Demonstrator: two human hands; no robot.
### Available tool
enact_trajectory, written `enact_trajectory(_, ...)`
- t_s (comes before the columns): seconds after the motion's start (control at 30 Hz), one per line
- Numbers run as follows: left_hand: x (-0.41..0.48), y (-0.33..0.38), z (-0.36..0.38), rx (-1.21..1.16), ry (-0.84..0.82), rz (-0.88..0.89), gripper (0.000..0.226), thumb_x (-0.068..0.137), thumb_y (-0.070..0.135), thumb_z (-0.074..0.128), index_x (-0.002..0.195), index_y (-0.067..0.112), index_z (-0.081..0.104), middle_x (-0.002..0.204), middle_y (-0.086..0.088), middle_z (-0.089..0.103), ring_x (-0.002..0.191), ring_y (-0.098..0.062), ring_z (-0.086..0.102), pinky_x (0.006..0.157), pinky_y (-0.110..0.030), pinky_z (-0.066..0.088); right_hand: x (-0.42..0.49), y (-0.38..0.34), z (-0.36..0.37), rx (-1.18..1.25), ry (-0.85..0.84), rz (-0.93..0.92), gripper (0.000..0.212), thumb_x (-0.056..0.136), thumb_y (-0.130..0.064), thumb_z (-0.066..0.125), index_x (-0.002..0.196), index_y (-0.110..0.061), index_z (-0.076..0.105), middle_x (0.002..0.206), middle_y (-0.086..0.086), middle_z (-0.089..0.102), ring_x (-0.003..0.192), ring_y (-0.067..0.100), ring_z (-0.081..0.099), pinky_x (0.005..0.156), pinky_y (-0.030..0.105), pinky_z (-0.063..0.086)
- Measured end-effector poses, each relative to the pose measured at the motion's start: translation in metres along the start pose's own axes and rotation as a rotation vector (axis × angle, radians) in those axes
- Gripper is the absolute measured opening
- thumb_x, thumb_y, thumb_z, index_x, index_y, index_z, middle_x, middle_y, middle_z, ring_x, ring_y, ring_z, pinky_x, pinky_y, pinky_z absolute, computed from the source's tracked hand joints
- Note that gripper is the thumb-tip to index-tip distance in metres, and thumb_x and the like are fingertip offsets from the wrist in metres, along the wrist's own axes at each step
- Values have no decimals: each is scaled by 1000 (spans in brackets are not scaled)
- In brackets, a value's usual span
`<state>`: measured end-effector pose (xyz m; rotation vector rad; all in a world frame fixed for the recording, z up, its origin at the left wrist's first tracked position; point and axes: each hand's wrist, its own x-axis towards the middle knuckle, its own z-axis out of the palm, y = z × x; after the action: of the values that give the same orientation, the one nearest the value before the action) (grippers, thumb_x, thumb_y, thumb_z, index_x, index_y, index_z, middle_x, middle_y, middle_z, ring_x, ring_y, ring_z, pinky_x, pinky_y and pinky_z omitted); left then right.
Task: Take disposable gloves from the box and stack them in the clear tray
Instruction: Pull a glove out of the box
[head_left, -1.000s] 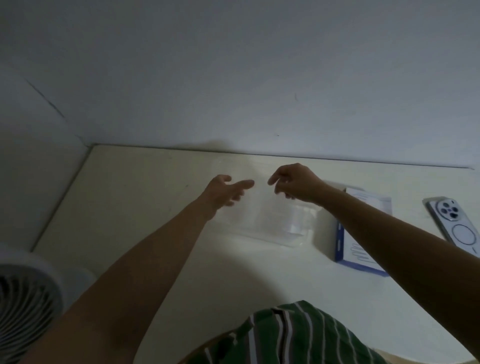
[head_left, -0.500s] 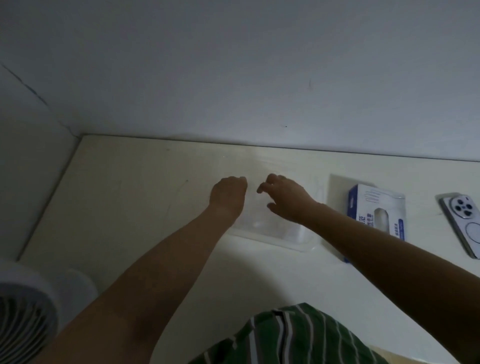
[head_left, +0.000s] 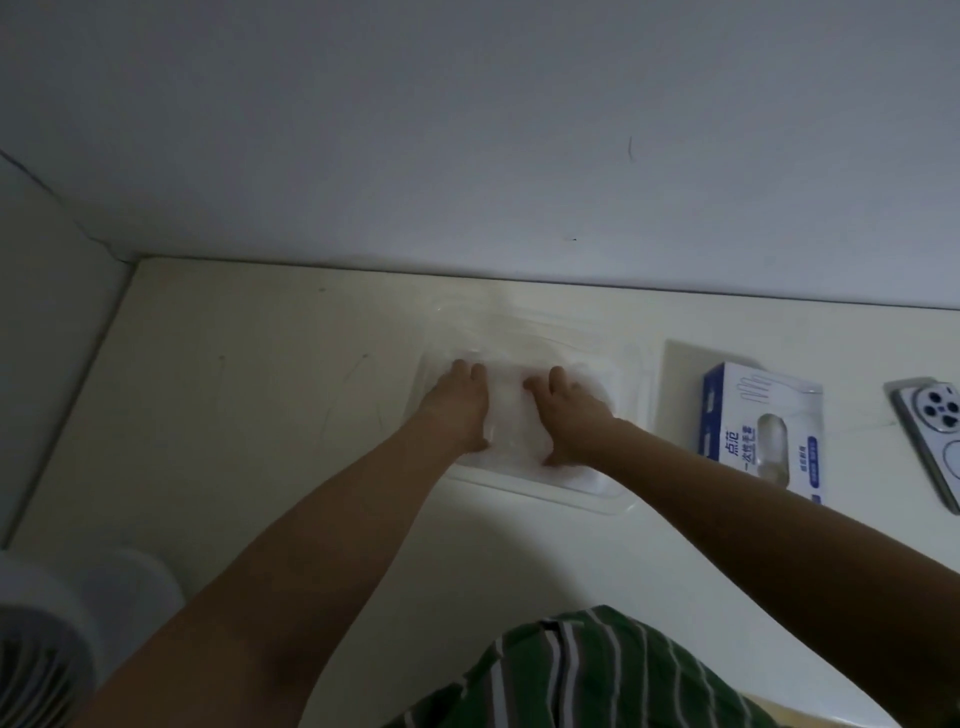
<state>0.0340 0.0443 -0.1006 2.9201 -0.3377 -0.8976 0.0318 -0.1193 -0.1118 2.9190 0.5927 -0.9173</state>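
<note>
A clear tray (head_left: 631, 374) lies on the pale table in the middle of the view. Thin see-through disposable gloves (head_left: 514, 415) lie flat inside it. My left hand (head_left: 460, 405) rests palm down on the left part of the gloves. My right hand (head_left: 574, 421) rests palm down on their right part. Both hands lie flat, fingers pointing away from me, gripping nothing. The white and blue glove box (head_left: 763, 426) stands to the right of the tray, with its oval opening facing up.
A phone (head_left: 935, 441) lies camera side up at the far right edge. A white fan (head_left: 47, 649) sits at the lower left. A white wall (head_left: 467, 130) runs behind the table. My green striped shirt (head_left: 571, 675) shows at the bottom.
Both hands came down from above the tray and now lie flat on the gloves inside it. The view has tilted, so the box shows fully.
</note>
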Motion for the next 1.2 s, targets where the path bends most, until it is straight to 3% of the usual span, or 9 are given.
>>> enact_trajectory(0.27, 3, 7, 11, 144, 14, -37, 84, 89, 19, 61, 143, -12, 5, 146, -26, 14, 133, -37, 27, 106, -33, 35, 7, -5, 10, -69, 8, 21, 95, 80, -19, 71, 148, 4, 9, 149, 24, 19, 125, 35, 41, 99, 36, 41)
enact_trajectory(0.4, 1, 11, 5, 141, -52, -38, 93, 90, 31, 64, 144, -12, 3, 147, -28, 10, 136, -41, 23, 109, -37, 31, 0, -4, 3, -29, -8, 8, 100, 77, -23, 77, 148, 2, 11, 146, 23, 20, 126, 35, 40, 101, 35, 39)
enact_trajectory(0.5, 1, 8, -7, -1, -134, -126, 92, 84, 39, 70, 147, -1, 16, 148, -25, 19, 132, -40, 38, 103, -39, 38, -12, 0, -16, 89, 15, -50, 85, 81, -30, 76, 147, -7, 28, 141, 18, 34, 124, 32, 46, 100, 36, 43)
enact_trajectory(0.63, 1, 22, -36, -25, 268, -164, 26, 90, 28, 53, 111, 15, 63, 111, -7, 64, 98, -27, 62, 75, -31, 45, -38, 18, -57, 316, 378, -134, 31, 90, -25, 61, 120, -18, 62, 111, 3, 61, 98, 20, 61, 82, 31, 50)
enact_trajectory(0.73, 0, 56, -56, -136, 556, -118, 21, 92, 27, 48, 92, 16, 65, 89, -3, 66, 80, -25, 61, 64, -29, 39, -61, 46, -76, 409, 567, -82, 18, 90, -21, 57, 103, -21, 69, 94, -2, 67, 82, 16, 61, 75, 34, 52)
enact_trajectory(0.83, -1, 107, -70, -226, 636, -15, 20, 91, 31, 49, 88, 17, 62, 81, 0, 66, 76, -25, 60, 62, -29, 39, -84, 87, -69, 444, 613, 73, 18, 87, -18, 57, 97, -20, 71, 87, -4, 66, 80, 18, 61, 70, 31, 48)
enact_trajectory(0.93, -3, 160, -70, -283, 601, 171, 15, 91, 32, 52, 90, 19, 59, 79, 1, 67, 75, -24, 60, 63, -29, 41, -106, 128, -41, 416, 526, 230, 19, 90, -19, 54, 98, -18, 71, 91, 2, 70, 82, 22, 63, 72, 33, 52)
enact_trajectory(1.07, 5, 217, -53, -314, 350, 338, 24, 91, 29, 57, 111, 19, 51, 82, 1, 62, 79, -24, 61, 64, -30, 41, -131, 170, 5, 362, 371, 372, 20, 92, -23, 58, 110, -20, 67, 107, 5, 64, 90, 23, 64, 81, 39, 55)
enact_trajectory(1.2, 16, 248, -25, -206, 120, 355, 55, 89, 33, 64, 134, 16, 37, 107, -9, 64, 90, -26, 62, 73, -35, 48, -140, 183, 35, 220, 332, 355, 32, 91, -28, 62, 120, -15, 58, 101, 4, 53, 74, 19, 56, 63, 28, 45)
